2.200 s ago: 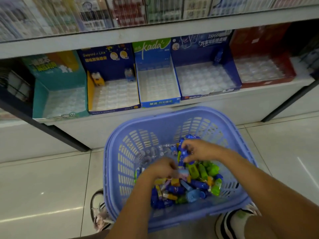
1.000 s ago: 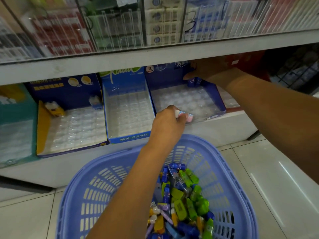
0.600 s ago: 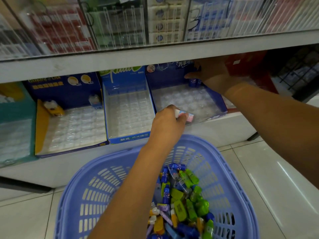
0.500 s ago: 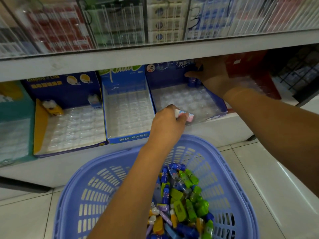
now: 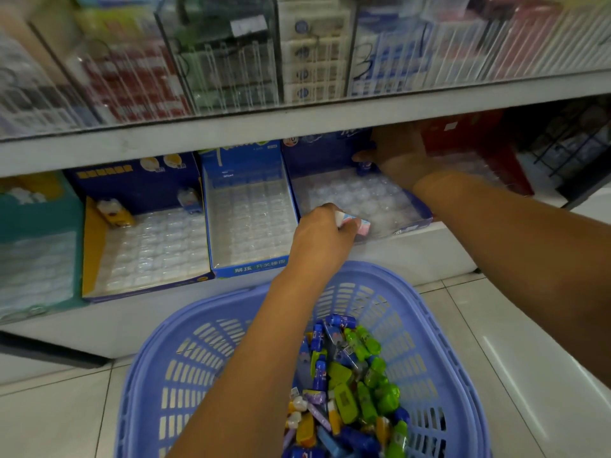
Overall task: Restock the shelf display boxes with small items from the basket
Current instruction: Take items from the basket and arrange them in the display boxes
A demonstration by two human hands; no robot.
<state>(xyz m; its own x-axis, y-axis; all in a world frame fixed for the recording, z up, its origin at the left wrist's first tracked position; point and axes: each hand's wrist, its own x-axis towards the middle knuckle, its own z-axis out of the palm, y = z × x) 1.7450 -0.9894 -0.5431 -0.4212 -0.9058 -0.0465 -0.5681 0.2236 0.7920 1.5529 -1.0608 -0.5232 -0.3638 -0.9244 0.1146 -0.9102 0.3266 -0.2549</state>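
Note:
A lilac plastic basket (image 5: 231,328) on the floor holds several small blue, green and yellow items (image 5: 350,385). My left hand (image 5: 322,236) hovers at the front edge of the dark blue display box (image 5: 413,223), shut on a small pink and blue item (image 5: 358,224). My right hand (image 5: 396,153) reaches deep into the same box, fingers on a small blue item (image 5: 365,166) standing at its back wall. Whether that hand still grips it is unclear. The box's clear tray of sockets (image 5: 357,196) is otherwise bare.
A light blue box (image 5: 251,269) stands left of it, then a yellow-sided box (image 5: 89,246) with two items at the back, and a teal box (image 5: 36,206). A red box (image 5: 496,160) sits to the right. The upper shelf edge (image 5: 297,123) overhangs closely.
Both hands left the basket and rose to the shelf. Over the last second the right hand stayed at the back of the dark blue box; the left hand held still.

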